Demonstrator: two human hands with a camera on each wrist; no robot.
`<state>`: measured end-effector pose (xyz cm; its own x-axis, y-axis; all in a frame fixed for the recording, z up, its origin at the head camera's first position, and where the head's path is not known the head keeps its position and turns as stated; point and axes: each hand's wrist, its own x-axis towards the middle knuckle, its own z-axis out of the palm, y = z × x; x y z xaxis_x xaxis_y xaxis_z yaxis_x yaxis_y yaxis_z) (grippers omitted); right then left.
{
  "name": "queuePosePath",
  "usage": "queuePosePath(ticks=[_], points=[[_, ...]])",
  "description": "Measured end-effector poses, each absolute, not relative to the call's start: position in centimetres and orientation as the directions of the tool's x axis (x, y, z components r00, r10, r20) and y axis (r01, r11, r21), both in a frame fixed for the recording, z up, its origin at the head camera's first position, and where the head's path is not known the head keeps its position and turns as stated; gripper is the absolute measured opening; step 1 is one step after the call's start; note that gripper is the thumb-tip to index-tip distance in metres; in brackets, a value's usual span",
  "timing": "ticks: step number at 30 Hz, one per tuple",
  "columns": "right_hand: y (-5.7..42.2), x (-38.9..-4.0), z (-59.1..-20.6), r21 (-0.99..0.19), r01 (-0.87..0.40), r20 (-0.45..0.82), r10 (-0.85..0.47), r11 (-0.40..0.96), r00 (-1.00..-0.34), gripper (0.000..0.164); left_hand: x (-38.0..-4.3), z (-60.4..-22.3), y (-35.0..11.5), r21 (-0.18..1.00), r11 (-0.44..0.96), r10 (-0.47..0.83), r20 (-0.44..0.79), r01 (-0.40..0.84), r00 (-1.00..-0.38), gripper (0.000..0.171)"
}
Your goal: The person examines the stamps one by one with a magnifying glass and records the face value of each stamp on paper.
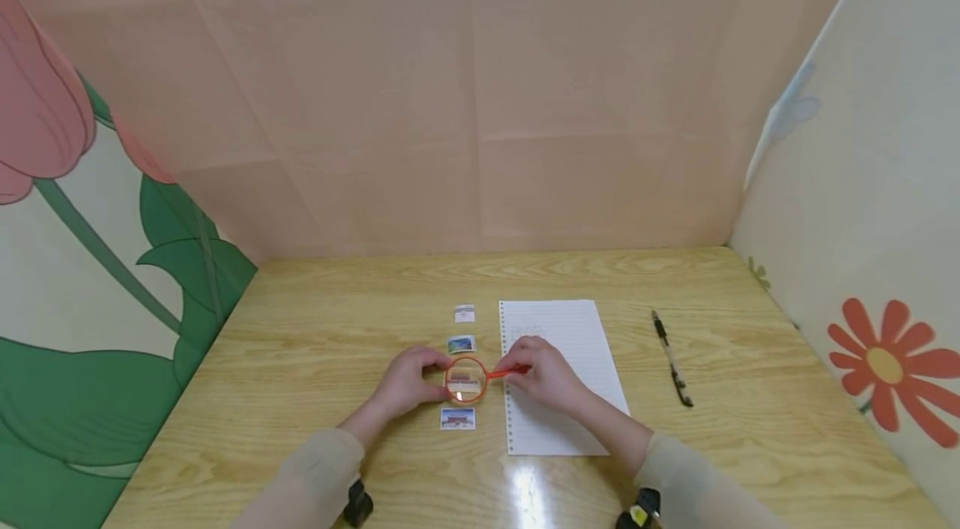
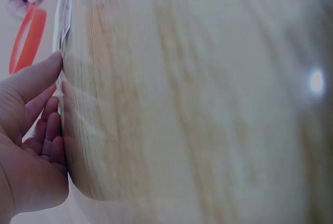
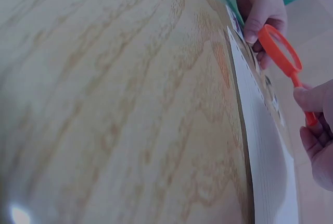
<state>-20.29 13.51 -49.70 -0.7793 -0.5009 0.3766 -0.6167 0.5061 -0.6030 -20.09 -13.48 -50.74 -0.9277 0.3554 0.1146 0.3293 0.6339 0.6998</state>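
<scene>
— What does the right grip [image 1: 546,375] hold?
— It pinches a red magnifier [image 1: 488,376] by the handle [image 3: 296,79], raised above a small card [image 1: 462,385] on the counter [image 1: 337,329].
— And the left grip [image 1: 408,379]?
— Fingers relaxed, it rests at that card's left edge; whether they touch is unclear.
— Around them?
— Two farther cards [image 1: 461,344], one nearer card [image 1: 457,419], lined paper [image 1: 588,354] beneath the right grip, and a pen [image 1: 670,354] farther right.
</scene>
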Motion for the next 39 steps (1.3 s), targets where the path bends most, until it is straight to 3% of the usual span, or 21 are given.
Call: queuePosePath(ticks=[16, 22, 28, 39], points=[[15.6, -20.5, -49.7, -0.616, -0.637, 0.423, -0.487, 0.464, -0.764, 0.019, -19.8, -50.5, -13.4, 0.707, 0.631, 0.350, 0.107, 0.319, -0.931, 0.037], [20.5, -21.2, -49.9, -0.626, -0.620, 0.496, -0.371, 0.473, -0.785, 0.021, -19.7, -50.3, -13.3, 0.718, 0.637, 0.343, 0.064, 0.282, -0.937, 0.035], [26.6, -21.0, -49.4, -0.668, -0.458, 0.424, -0.206, 0.586, -0.882, 0.019, -19.7, -50.2, -13.3, 0.732, 0.625, 0.339, 0.057, 0.270, -0.939, 0.034], [36.5, -20.7, -49.3, -0.659, -0.297, 0.391, -0.022, 0.691, -0.920, 0.014, -19.7, -50.2, -13.2, 0.734, 0.629, 0.333, 0.045, 0.257, -0.942, 0.034]])
